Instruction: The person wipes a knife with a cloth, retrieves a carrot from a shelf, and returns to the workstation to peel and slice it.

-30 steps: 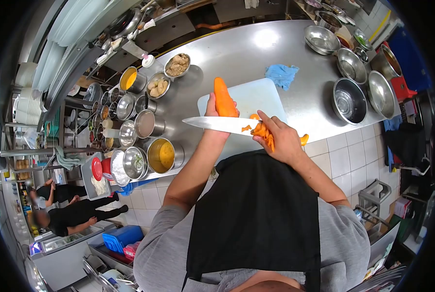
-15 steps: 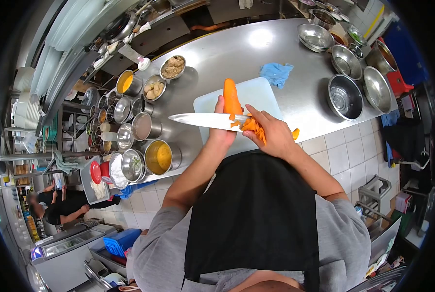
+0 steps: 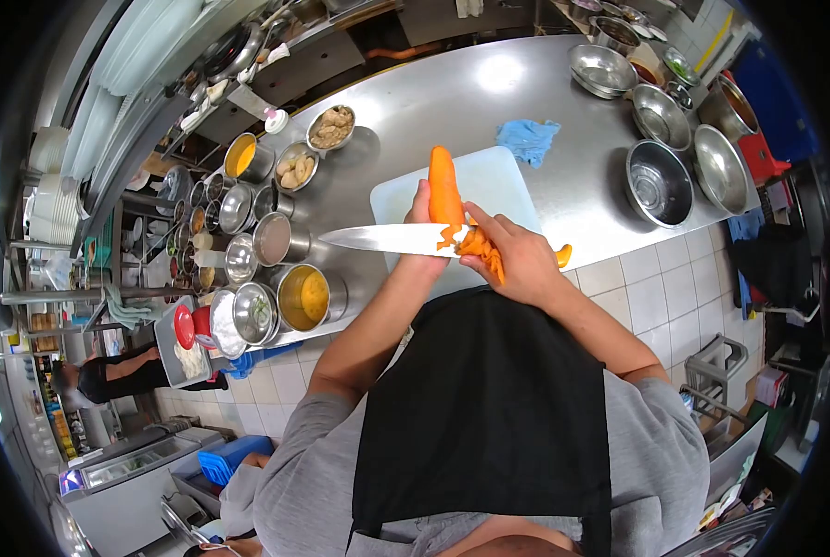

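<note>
A large orange carrot (image 3: pixel 443 186) points away from me, its lower end in my left hand (image 3: pixel 421 243), whose fingers are wrapped round it. My right hand (image 3: pixel 519 257) is closed on the handle end of a large knife (image 3: pixel 378 239); its blade points left and lies across the carrot's lower part. Thin orange shavings (image 3: pixel 478 248) cling to the blade and hang beside my right fingers. Beneath both hands is a pale cutting board (image 3: pixel 498 181). A small orange-yellow piece (image 3: pixel 563 255) lies at the board's right, near my right wrist.
A blue cloth (image 3: pixel 528 141) lies beyond the board. Steel pots and bowls, one with a yellow content (image 3: pixel 303 298), line the counter's left side. A dark bowl (image 3: pixel 659 185) and several steel bowls stand at right. Another person (image 3: pixel 118 371) is at far left.
The knife and my right hand have shifted slightly down the carrot, and more shavings show on the blade. The other person at far left has changed posture.
</note>
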Motion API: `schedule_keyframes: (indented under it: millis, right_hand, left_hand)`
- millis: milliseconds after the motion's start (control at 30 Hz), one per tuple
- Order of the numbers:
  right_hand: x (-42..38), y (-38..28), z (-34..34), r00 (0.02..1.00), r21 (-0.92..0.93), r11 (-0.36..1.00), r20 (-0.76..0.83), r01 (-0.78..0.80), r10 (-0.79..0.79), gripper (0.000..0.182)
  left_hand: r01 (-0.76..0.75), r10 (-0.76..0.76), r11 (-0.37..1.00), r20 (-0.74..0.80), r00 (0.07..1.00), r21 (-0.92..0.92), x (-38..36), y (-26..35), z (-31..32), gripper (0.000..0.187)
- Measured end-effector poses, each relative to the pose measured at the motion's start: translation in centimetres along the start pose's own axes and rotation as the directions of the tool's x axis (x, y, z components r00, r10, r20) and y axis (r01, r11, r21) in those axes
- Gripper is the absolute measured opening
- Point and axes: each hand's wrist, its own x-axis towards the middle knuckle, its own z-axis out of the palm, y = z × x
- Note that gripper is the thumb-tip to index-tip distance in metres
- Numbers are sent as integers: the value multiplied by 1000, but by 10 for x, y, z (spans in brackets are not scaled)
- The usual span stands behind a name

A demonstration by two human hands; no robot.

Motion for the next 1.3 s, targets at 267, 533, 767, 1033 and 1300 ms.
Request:
schedule_keyframes:
  millis: [267,533,767,1033,1300]
  right_hand:
    - [4,3,0,999,80,996,29,-26,24,75]
    - [14,9,11,999,64,998,-19,-27,29,77]
    - [12,11,7,1000,48,999,-11,-23,23,75]
    - [9,16,9,995,75,994,-41,-84,88,72]
    - [29,29,10,979,124,985,-146,-123,141,68]
  left_hand:
    - [-61,60,998,94,994,3,3,-1,-11,46]
    - [-42,40,999,105,994,19,-11,-10,3,47]
    - [-65,62,998,162,985,10,-6,-1,-7,47]
    - [-72,74,997,130,989,-20,1,-7,-12,45]
    - [-35,26,998,185,982,48,-8,-24,-4,46]
